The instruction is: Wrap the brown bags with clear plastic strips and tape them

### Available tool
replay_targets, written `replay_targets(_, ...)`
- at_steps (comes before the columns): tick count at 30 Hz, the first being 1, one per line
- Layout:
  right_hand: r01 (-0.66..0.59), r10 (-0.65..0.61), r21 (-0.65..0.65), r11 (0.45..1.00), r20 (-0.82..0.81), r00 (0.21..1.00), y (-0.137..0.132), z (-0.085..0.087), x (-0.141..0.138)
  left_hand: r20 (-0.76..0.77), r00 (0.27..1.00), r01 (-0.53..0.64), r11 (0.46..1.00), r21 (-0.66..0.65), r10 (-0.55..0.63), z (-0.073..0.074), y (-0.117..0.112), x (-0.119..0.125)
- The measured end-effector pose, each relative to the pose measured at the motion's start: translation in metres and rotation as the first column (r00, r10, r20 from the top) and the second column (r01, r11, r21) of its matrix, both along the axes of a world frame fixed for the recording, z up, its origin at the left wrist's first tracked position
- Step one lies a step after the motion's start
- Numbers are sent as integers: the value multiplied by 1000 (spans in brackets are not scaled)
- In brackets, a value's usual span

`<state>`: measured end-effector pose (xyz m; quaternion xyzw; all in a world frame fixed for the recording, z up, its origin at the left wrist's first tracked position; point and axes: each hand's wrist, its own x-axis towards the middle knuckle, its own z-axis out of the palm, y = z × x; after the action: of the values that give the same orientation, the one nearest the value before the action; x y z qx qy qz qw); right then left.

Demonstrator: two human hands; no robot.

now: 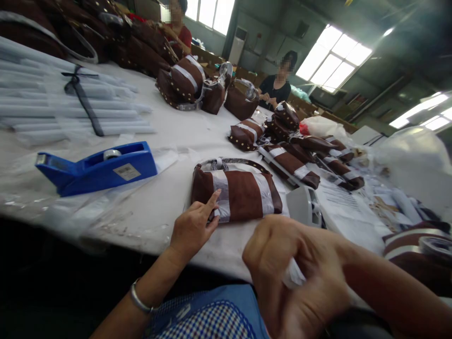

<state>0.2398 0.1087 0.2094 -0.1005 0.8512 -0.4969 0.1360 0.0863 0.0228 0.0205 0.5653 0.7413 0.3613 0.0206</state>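
Observation:
A brown handbag [245, 195] lies on the white table in front of me, with two pale plastic wraps around its body and a studded strap looped at the back. My left hand [193, 225] rests at its left end, index finger stretched out onto the left wrap and thumb apart. Closer to the camera, my right hand [296, 273] is closed around a crumpled white scrap [294, 274], partly hidden by the fingers and blurred. It is above the table's front edge, apart from the bag.
A blue tape dispenser [97, 167] stands at left, near rolled white sheets [70, 101]. A grey dispenser-like object [303, 205] sits right of the bag. Several brown bags [294, 165] are piled behind and right. Two people [277, 87] are across the table.

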Motion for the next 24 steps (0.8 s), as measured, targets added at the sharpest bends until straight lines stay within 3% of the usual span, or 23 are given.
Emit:
replay_targets(2, 21, -23, 124, 992, 15, 1000, 25, -16, -15, 20, 1000, 11, 1000, -9, -11, 1, 0, 0)
replay_targets(4, 1, -9, 374, 927, 20, 1000, 51, -34, -32, 33, 999, 6, 1000, -16, -5, 1, 0, 0)
replay_targets(7, -74, 67, 719, 692, 38, 997, 82, -55, -59, 37, 999, -6, 1000, -21, 6, 2, -1, 1)
replay_targets(9, -120, 103, 824, 554, 76, 992, 92, -64, -75, 38, 999, -8, 1000, -26, 9, 2, 0, 1)
replay_targets(13, -207, 158, 889, 408, 155, 975, 95, -72, -94, 31, 999, -23, 999, -48, 24, 2, 0, 2)
replay_targets(17, -180, 196, 944, 277, 128, 972, 88, -78, -99, 20, 999, -43, 997, -58, 44, -1, -1, 3)
replay_targets(20, -161, 190, 963, 218, 120, 975, 85, -79, -102, 20, 998, -56, 997, -59, 58, -2, 0, 4)
replay_targets(24, -136, 78, 978, 159, 125, 989, 95, -70, -113, 27, 999, -36, 999, -39, 37, 0, -1, 4)
